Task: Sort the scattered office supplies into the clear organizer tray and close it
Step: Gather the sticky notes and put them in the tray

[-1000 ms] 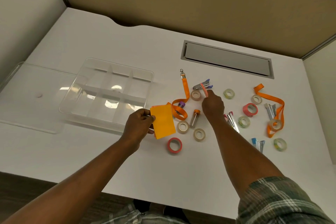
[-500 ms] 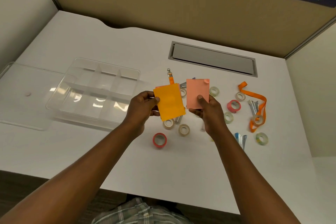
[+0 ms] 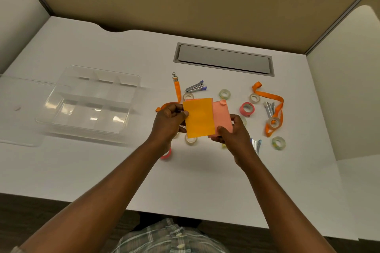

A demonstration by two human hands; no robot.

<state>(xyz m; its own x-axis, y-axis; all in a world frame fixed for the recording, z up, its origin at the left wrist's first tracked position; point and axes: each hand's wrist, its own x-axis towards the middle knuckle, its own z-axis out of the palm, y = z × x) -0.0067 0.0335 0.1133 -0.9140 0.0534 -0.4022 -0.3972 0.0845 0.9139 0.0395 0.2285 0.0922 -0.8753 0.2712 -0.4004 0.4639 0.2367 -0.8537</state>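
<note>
I log the orange pad [image 3: 199, 118] held up over the desk [image 3: 102, 170], pinched at its left edge between the thumb and curled fingers of the left hand [image 3: 168, 123]. It overlaps the pink pad [image 3: 223, 116], which sits behind it and to its right, touching it. The right hand [image 3: 232, 133] grips the pink pad at its lower edge, thumb on the front face, fingers curled behind. Both pads are above the scatter, outside the tray [image 3: 86, 113].

The tray lies uncovered on the desk to the left, well apart from the hands. Its lid [image 3: 18, 109] lies flat just beside it, further left.

Around the hands I record:
- a stapler [image 3: 195, 87] beyond the pads
- an orange lanyard [image 3: 177, 90] left of the stapler, its lower end hidden by the left hand
- a pink roll [image 3: 247, 108] right of the pink pad
- a second lanyard [image 3: 273, 98] at far right, with metal clips [image 3: 269, 108] beside it
- a green roll [image 3: 278, 142] near that lanyard's lower end
- a red roll [image 3: 167, 155], partly hidden under the left wrist

Other pale rolls lie among these
</note>
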